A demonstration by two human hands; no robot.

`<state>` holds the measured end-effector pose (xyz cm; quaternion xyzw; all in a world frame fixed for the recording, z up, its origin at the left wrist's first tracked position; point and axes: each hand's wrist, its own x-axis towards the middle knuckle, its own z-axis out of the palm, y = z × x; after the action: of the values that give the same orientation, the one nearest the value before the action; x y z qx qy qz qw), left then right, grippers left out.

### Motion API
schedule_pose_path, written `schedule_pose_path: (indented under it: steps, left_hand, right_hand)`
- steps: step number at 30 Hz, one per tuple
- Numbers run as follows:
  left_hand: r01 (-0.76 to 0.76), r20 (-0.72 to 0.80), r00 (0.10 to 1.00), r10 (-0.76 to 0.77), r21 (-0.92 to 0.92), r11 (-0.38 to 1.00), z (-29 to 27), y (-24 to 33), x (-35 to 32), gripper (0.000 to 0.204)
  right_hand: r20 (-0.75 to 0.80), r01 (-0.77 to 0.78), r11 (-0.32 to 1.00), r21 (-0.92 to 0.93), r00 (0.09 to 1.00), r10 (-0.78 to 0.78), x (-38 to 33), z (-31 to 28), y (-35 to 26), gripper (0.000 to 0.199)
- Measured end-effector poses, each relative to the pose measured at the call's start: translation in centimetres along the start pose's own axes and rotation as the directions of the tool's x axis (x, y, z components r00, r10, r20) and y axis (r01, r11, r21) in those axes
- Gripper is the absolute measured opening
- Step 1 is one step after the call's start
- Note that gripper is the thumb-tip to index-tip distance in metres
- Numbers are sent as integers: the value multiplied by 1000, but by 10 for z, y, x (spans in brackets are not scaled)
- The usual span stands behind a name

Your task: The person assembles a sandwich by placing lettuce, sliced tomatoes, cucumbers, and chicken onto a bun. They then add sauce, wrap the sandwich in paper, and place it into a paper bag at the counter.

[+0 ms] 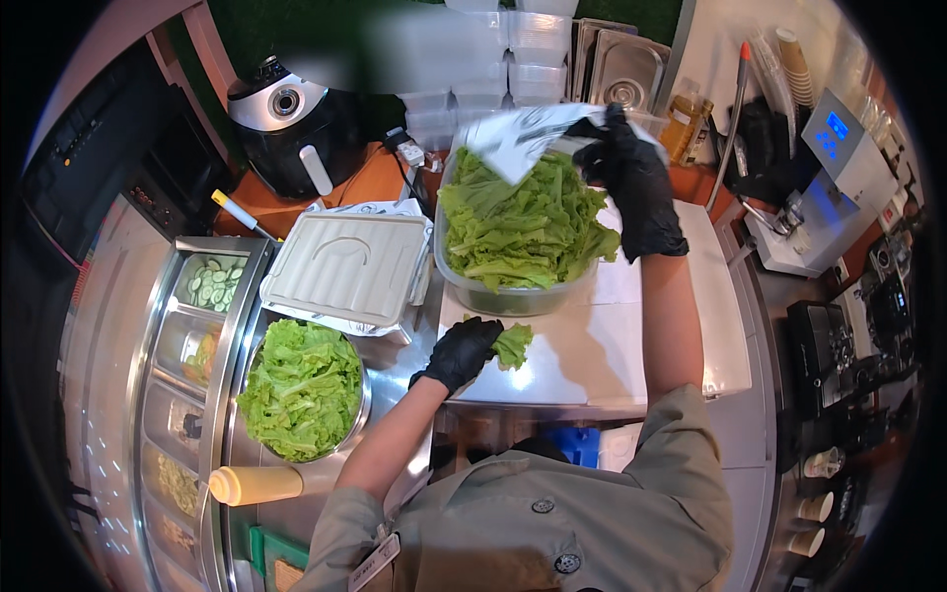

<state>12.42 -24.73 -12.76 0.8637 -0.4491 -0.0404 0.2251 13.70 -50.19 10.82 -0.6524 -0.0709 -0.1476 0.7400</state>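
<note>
A rectangular clear plastic tub (508,301) heaped with green lettuce leaves (523,222) stands on the white worktop. Over its far side my right hand (631,183), in a black glove, pinches the edge of a white printed paper sheet (518,138), which hangs partly across the leaves. Just in front of the tub, my left hand (462,355), also black-gloved, closes on a small piece of lettuce (512,345) low over the worktop. To its left, a round metal bowl (365,400) is piled with more lettuce leaves (301,390).
Behind the bowl a pale lid (347,266) lies on printed paper. A squeeze bottle (256,485) of yellowish sauce lies in front. At left are inset trays with cucumber slices (212,283) and other fillings. An air fryer (291,128) and stacked plastic containers (538,59) stand behind.
</note>
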Motion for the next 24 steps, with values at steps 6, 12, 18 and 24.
schedule_pose_path:
  steps: [6,12,18,24]
  left_hand:
    - [-175,-502,856,126,-51,983,-44,32,-10,37]
    - [-184,-825,564,40,-78,980,-133,26,46,23]
    - [262,-313,915,-254,-19,965,-177,-2,125,40]
    - [257,-16,965,-260,-113,960,-187,-31,163,57]
  right_hand:
    - [-366,263,965,11,899,-241,-20,-78,45,37]
    - [-431,267,905,332,896,-106,-70,-128,96,28]
    - [-490,303,851,428,869,-63,-86,-134,100,29]
    - [-539,289,877,384,841,-41,-90,-134,83,30]
